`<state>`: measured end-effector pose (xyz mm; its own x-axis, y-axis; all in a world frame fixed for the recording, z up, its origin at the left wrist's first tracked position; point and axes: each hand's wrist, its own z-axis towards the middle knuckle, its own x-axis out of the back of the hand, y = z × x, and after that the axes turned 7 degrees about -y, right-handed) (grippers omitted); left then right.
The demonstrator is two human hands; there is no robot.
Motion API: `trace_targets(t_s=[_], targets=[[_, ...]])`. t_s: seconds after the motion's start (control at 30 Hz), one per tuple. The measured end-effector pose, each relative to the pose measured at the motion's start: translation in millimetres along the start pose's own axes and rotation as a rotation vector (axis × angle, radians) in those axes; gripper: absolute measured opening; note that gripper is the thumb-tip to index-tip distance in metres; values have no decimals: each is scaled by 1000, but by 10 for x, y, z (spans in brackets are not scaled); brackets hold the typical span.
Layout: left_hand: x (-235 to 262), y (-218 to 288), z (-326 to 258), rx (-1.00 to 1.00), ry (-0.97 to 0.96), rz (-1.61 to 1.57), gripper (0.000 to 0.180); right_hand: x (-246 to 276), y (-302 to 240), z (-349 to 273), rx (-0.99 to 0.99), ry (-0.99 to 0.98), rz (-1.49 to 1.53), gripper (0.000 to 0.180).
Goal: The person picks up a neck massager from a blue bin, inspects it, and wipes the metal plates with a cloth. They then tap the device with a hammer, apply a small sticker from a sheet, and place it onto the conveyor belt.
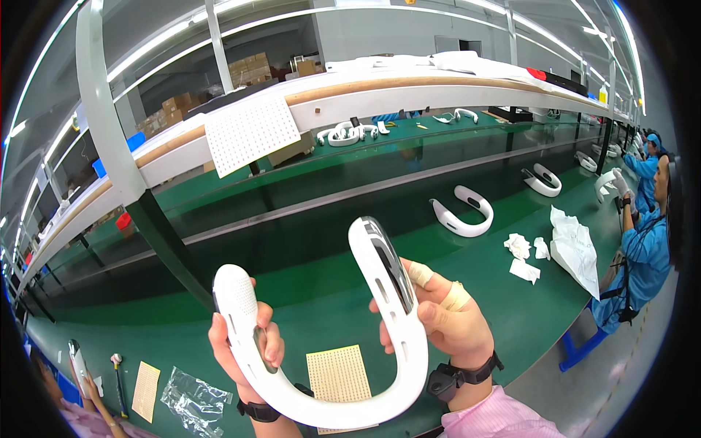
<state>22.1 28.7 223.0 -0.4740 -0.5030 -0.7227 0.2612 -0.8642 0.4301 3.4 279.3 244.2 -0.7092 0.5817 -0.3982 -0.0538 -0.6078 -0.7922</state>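
The white U-shaped device point(412, 343) has a glossy dark panel point(389, 264).

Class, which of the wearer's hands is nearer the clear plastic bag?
Left. In view, the left hand is right of the bag and higher; the right hand is much farther right.

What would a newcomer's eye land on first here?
Most likely the white U-shaped device, large in the lower middle, held by the left hand and the right hand, which has tape on its fingers. Beyond it, similar white devices lie on the green table, and a person in blue sits at the right edge.
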Motion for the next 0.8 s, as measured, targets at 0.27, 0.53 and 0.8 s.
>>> trace_targets(t_s=[0.27, 0.53, 0.8], targets=[[-23, 90, -42, -248, -29, 67, 63, -128, 29, 58, -15, 18, -90, 75], [-3, 65, -53, -339, -73, 28, 63, -123, 69, 47, -64, -157, 78, 90], [-23, 56, -57, -331, -4, -15, 61, -241, 88, 45, -47, -122, 9, 98]])
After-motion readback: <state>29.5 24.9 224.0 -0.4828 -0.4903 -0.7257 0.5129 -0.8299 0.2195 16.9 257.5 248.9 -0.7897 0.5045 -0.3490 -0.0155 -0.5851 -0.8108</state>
